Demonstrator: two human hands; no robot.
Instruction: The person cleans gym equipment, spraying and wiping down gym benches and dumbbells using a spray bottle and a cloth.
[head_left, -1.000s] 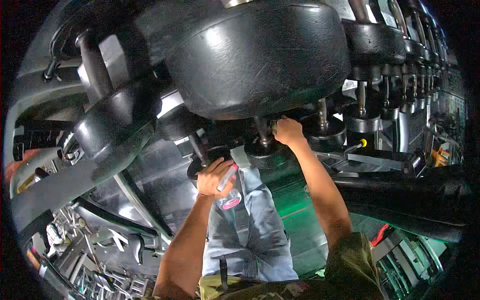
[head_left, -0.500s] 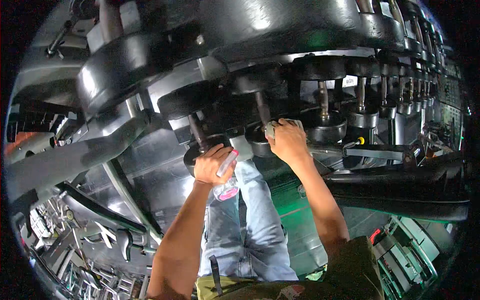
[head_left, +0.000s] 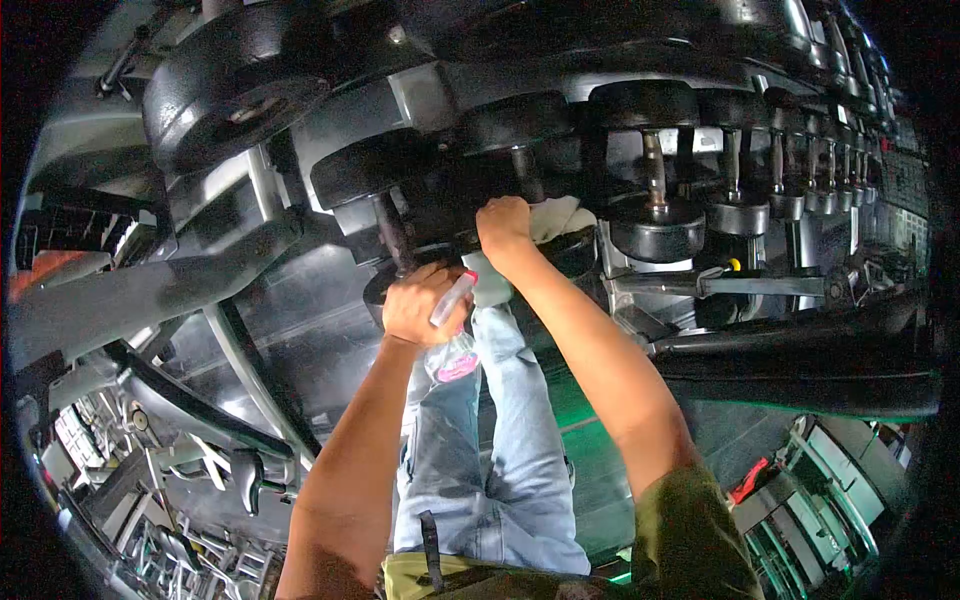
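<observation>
My left hand (head_left: 420, 303) is closed around a clear spray bottle (head_left: 456, 362) with a pink label and a red-and-white top. Right behind that hand is the near head of one black dumbbell; its upright-looking handle (head_left: 393, 232) rises above my knuckles. A pale cloth (head_left: 562, 217) is bunched under my right hand (head_left: 504, 228), whose fingers are curled. The cloth lies over the near head of the neighbouring dumbbell (head_left: 516, 122), partly covering it. My right fingertips are hidden from view.
More black dumbbells (head_left: 657, 228) line the rack towards the right. Larger dumbbells (head_left: 235, 85) sit on the tier above. A grey metal frame (head_left: 150, 305) runs along the left, and a black padded bench (head_left: 800, 375) stands at right.
My right hand has moved left and upward, and more of the cloth now shows to its right. My left hand and the bottle have shifted slightly up in view.
</observation>
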